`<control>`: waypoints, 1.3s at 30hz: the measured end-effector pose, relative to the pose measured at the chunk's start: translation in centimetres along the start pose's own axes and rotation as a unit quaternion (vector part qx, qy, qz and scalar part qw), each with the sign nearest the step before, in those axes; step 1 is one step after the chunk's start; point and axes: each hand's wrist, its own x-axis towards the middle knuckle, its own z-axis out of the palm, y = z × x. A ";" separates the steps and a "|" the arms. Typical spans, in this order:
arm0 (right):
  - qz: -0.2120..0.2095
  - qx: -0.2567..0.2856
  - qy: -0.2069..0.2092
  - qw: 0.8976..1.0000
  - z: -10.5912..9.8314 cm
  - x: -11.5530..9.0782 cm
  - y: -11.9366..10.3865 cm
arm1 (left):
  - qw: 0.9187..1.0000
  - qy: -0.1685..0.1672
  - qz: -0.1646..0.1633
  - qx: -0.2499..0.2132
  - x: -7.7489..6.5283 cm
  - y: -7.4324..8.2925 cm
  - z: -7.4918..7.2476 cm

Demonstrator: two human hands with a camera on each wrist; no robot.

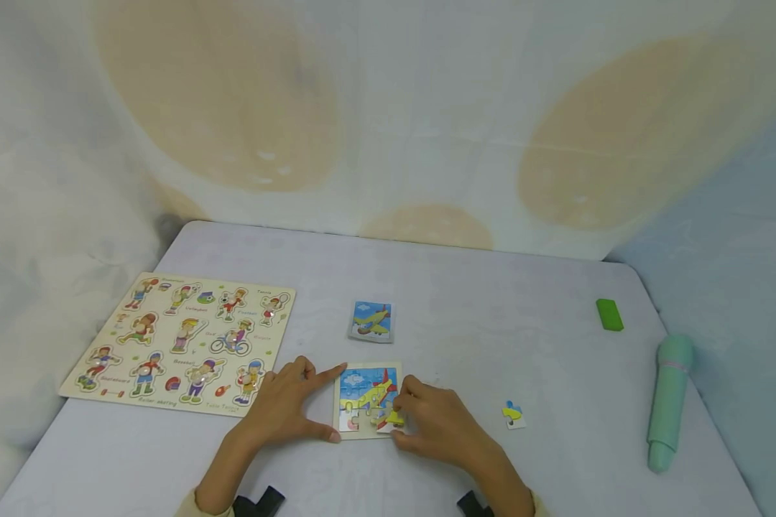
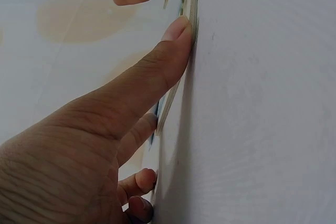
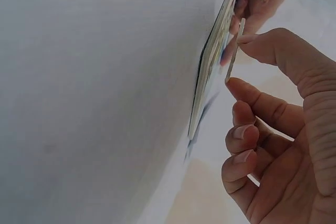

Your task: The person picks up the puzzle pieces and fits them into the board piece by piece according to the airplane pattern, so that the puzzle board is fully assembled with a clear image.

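Note:
A small wooden jigsaw board [image 1: 366, 435] with a yellow-and-red airplane picture lies in front of me, most of its pieces laid in and bare wood showing along the lower part. My left hand [image 1: 284, 404] steadies its left side, index fingertip at the upper corner and straight thumb [image 2: 142, 85] against the lower one. Between thumb and index fingertip, my right hand [image 1: 446, 424] pinches a jigsaw piece [image 3: 235, 51], tilted just above the board's lower right. Another loose jigsaw piece [image 1: 513, 415], yellow, blue and white, lies on the table to the right.
To the left lies a large wooden puzzle board [image 1: 194, 301] with sports figures. Behind the jigsaw sits a small airplane picture card [image 1: 371, 322]. A green block [image 1: 610, 314] and a mint-green tube-like object [image 1: 670, 402] are at the right edge of the white table [image 1: 465, 316].

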 end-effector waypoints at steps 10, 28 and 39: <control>-0.032 -0.066 -0.019 0.997 0.7 1.6 -0.7 | 1.000 0.003 0.001 -0.010 0.0 -0.1 -0.1; -0.031 -0.088 -0.052 0.994 0.8 1.6 -1.6 | 1.000 0.008 0.006 -0.004 -0.1 -0.4 0.3; -0.051 -0.132 -0.025 0.990 1.0 -1.3 -1.9 | 1.000 0.010 0.008 -0.004 -0.1 -0.4 0.2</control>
